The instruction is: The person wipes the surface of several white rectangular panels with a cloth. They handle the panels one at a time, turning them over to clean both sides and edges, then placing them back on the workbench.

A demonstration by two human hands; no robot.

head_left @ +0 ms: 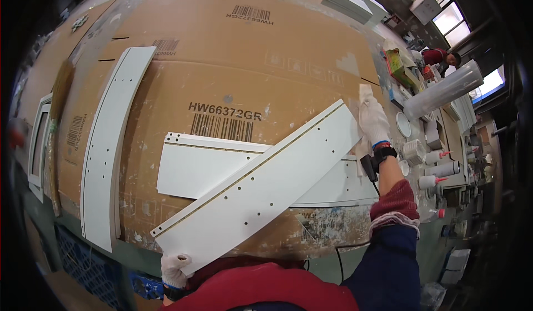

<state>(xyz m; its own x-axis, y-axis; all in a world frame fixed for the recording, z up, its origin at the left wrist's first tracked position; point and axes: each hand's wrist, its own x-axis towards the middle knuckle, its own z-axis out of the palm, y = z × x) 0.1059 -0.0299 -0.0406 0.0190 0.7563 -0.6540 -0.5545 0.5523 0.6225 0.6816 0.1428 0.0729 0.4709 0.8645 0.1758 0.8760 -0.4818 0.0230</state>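
A white drilled panel (261, 183) with a brown groove along one long edge lies slantwise across another white panel (200, 164). My left hand (175, 270), in a white knit glove, is closed on the near end of the upper panel, by my body. Beside that panel's far right end is my gloved right hand (374, 121), with its fingers closed round a pale beige flat strip (365, 92). The strip's kind cannot be made out. Over my right wrist sit a black band and a small black device (368, 166) with a cable.
Flattened cardboard (300, 105) covers the bench. At the left lie a long white panel (108, 144), a straw broom (58, 128) and a white frame (38, 144). Along the right are a plastic-wrapped roll (444, 91), bottles (427, 181) and a tub (413, 152). Another person (436, 56) is farther back.
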